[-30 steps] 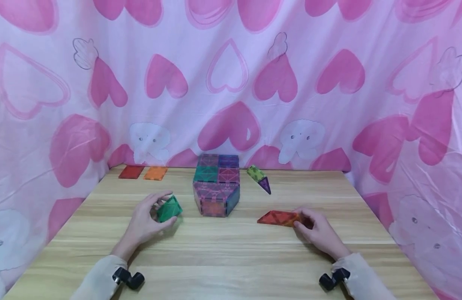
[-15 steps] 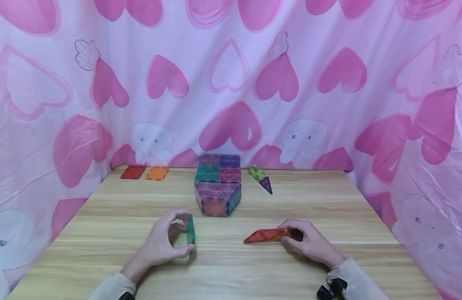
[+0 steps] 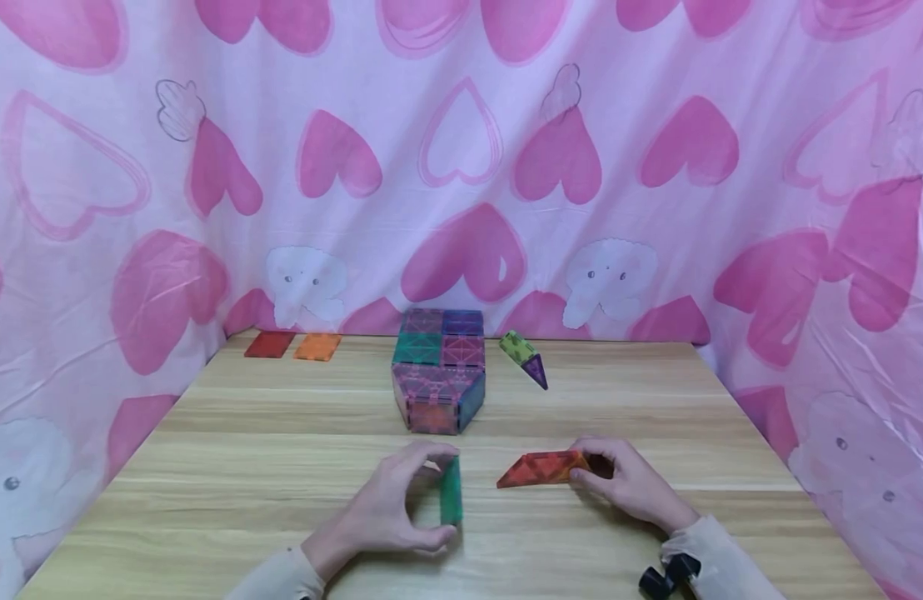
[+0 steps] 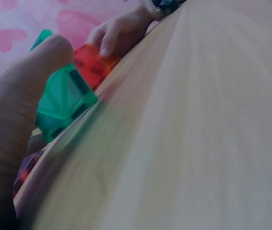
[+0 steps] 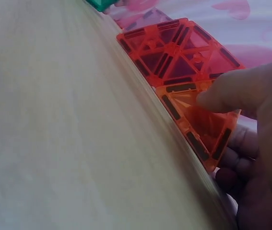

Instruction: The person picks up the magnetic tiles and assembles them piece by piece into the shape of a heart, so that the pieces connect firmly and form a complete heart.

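In the head view my left hand (image 3: 379, 510) pinches a green magnetic tile (image 3: 451, 493) on edge between thumb and fingers, low over the table or touching it. The left wrist view shows the tile's face, partly behind the thumb. To its right, my right hand (image 3: 628, 482) holds an orange triangular magnetic tile (image 5: 186, 103) by thumb and fingers. Red magnetic tile pieces (image 5: 174, 50) join the orange one along an edge. A short gap separates the green tile from the red pieces. Behind both hands stands a box-like structure of magnetic tiles (image 3: 431, 379).
Flat red (image 3: 269, 344) and orange (image 3: 316, 347) tiles lie at the table's back left. A yellow-green tile (image 3: 517, 347) with a purple triangle (image 3: 536, 371) lies right of the structure. A pink heart-patterned curtain (image 3: 461, 167) hangs behind the wooden table (image 3: 281, 433).
My left hand has moved right and nearer the body, turning the green tile on edge. The right hand first came nearer and left with the red and orange tiles, then shifted slightly right.
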Demonstrator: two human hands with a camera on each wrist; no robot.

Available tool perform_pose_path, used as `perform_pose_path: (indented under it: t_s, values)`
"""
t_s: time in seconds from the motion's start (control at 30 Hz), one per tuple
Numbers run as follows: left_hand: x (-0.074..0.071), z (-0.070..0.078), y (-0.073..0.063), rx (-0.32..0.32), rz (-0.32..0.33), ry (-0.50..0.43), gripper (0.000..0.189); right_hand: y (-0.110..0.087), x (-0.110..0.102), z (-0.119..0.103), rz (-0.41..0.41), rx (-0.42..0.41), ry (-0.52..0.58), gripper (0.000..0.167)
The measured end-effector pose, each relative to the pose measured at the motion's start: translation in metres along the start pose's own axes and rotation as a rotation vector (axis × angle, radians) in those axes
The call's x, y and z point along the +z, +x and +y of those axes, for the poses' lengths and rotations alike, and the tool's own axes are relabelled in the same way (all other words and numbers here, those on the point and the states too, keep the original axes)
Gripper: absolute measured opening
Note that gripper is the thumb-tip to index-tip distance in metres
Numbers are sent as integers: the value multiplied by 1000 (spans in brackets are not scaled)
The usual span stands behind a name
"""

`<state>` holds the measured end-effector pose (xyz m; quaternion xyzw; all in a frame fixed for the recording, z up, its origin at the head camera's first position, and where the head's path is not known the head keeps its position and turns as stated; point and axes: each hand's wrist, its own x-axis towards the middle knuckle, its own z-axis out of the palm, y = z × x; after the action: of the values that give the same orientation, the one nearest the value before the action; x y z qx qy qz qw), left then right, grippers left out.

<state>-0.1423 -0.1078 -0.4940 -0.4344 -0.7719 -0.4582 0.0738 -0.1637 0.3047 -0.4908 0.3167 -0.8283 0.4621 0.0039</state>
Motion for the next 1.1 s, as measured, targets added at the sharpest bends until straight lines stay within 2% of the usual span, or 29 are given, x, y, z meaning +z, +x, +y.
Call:
perform_pose_path:
  t_s: [0.1,0.27,0.47,0.63,0.77,1.1]
  values:
    - [12,3,13,-18,-9,4,89,0,-2,0,-2,7,-7,17]
    - [30,2,34,-42,-9,24,88,0,-3,1,-29,-35,0,22]
    - [43,-2,51,-43,16,84,87,0,-2,-1,-72,-62,36,22]
    - [47,-7,63,-31,26,25,84,1,-2,-3,-73,-89,31,21]
    - [47,-12,69,-28,27,19,77,0,-1,-3,-62,-67,19,19]
    - [45,-18,73,-78,-3,25,70,0,-2,-1,-62,-17,4,22]
